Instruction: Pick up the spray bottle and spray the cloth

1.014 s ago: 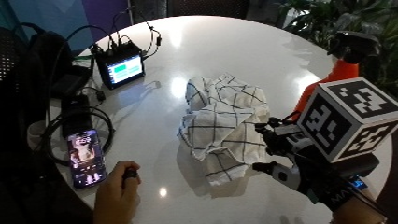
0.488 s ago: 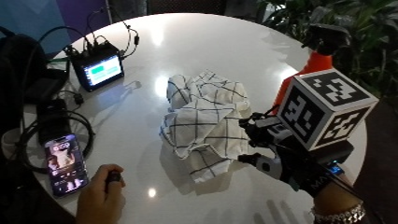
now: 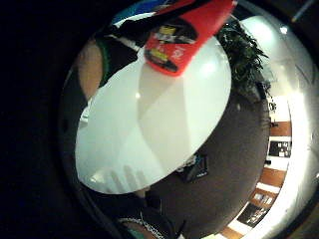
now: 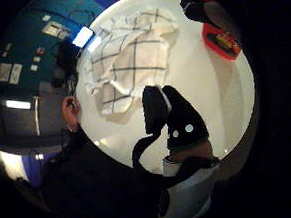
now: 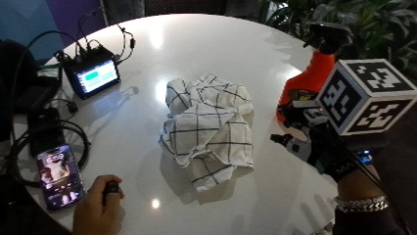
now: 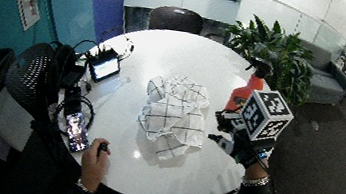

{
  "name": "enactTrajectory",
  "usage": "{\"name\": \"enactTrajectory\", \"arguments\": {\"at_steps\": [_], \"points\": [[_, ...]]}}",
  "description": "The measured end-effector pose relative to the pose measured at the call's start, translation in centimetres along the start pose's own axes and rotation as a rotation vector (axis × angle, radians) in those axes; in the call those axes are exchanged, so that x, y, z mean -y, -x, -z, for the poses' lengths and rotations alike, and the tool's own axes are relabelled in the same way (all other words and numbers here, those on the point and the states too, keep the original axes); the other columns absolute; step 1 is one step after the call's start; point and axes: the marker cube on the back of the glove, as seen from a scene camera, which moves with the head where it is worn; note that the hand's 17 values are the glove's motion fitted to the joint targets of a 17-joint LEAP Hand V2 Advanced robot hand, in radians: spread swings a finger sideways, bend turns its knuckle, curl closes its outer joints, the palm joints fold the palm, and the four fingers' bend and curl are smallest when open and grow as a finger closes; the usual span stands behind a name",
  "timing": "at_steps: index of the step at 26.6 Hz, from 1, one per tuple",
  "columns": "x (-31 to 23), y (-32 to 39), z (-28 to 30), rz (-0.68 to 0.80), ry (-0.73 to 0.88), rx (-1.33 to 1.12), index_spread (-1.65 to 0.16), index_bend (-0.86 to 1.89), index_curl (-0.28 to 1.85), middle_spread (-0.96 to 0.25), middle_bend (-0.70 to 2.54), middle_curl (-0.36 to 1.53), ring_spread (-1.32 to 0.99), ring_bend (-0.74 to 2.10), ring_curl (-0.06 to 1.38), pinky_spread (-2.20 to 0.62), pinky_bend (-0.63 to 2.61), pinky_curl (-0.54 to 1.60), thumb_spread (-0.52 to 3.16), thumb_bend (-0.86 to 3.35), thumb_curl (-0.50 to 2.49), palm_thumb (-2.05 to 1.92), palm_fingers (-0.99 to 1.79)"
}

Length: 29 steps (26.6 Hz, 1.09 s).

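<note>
At the worktop's [image 5: 215, 44] right edge I see the spray bottle [image 5: 306, 81] standing upright, nozzle pointing away; my gloved right hand [image 5: 326, 147] hovers just beside it, fingers apart, holding nothing, checked cloth [image 5: 208, 129] crumpled mid-worktop

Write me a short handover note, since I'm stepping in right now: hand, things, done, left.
Gloved right hand: open, holding nothing, over the table's edge just short of the spray bottle.
Spray bottle: orange, black trigger head, upright at the table's edge, beside the cloth.
Cloth: white checked, crumpled mid-table.
Done: nothing yet.
Left: grip the bottle, lift, spray the cloth.
</note>
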Motion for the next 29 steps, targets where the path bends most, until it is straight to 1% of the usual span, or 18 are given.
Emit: {"name": "enactTrajectory", "arguments": {"at_steps": [9, 16, 18, 20, 25, 29], "points": [[4.2, -3.7, 1.7, -0.255, -0.253, 0.036, -0.39, 0.14, 0.27, -0.05, 0.18, 0.28, -0.09, 0.42, 0.30, 0.20, 0.30, 0.29, 1.21, 0.10, 0.22, 0.58, 0.79], [6.2, -4.3, 1.9, -0.388, -0.330, 0.069, -0.35, 0.15, 0.28, -0.05, 0.14, 0.27, -0.09, 0.49, 0.34, 0.15, 0.33, 0.32, 1.21, 0.07, 0.25, 0.61, 0.81], [6.4, -4.3, 1.9, -0.429, -0.354, 0.084, -0.33, 0.16, 0.29, -0.05, 0.16, 0.28, -0.10, 0.49, 0.34, 0.14, 0.32, 0.31, 1.21, 0.07, 0.25, 0.61, 0.85], [7.0, -4.3, 1.9, -0.456, -0.360, 0.111, -0.31, 0.15, 0.29, -0.05, 0.18, 0.28, -0.10, 0.50, 0.34, 0.13, 0.30, 0.31, 1.21, 0.05, 0.25, 0.61, 0.89], [8.8, -4.0, 2.1, -0.476, -0.361, 0.176, -0.29, 0.13, 0.29, -0.05, 0.18, 0.29, -0.09, 0.50, 0.36, 0.11, 0.31, 0.33, 1.20, 0.02, 0.26, 0.61, 0.88], [10.3, -4.0, 1.8, -0.485, -0.408, 0.246, -0.28, 0.11, 0.28, -0.05, 0.18, 0.30, -0.08, 0.50, 0.37, 0.11, 0.31, 0.34, 1.20, 0.00, 0.26, 0.60, 0.87]]}}
